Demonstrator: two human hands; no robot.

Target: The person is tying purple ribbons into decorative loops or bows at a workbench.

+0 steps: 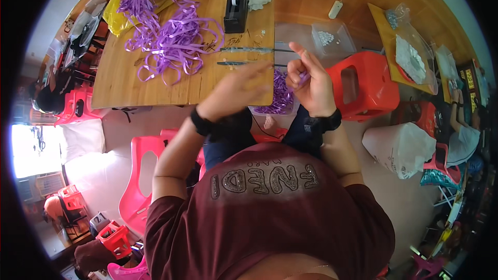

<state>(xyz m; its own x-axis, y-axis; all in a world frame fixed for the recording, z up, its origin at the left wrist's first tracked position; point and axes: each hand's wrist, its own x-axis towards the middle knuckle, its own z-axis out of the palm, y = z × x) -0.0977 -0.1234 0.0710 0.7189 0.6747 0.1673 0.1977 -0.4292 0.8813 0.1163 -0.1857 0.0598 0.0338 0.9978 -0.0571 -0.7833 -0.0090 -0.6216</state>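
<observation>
My right hand (312,83) is raised past the table's right edge, its fingers curled in. A bit of purple ribbon (304,78) shows between them. My left hand (233,91) is over the table's near right corner, its fingers smeared by motion; whether anything is in them cannot be made out. Just beyond the hands, two thin dark rods (249,50) stick out over the table's right edge. A loose heap of purple ribbons (179,36) lies on the wooden table (116,75). Below the edge, between my hands, a clear bin (275,110) holds more purple ribbon.
A black tape dispenser (236,13) stands behind the rods. A yellow bag (115,14) with ribbons lies at the far left. To the right are a red stool (371,85), a clear box with white pieces (346,39) and a white sack (397,148). A pink chair (136,197) is at left.
</observation>
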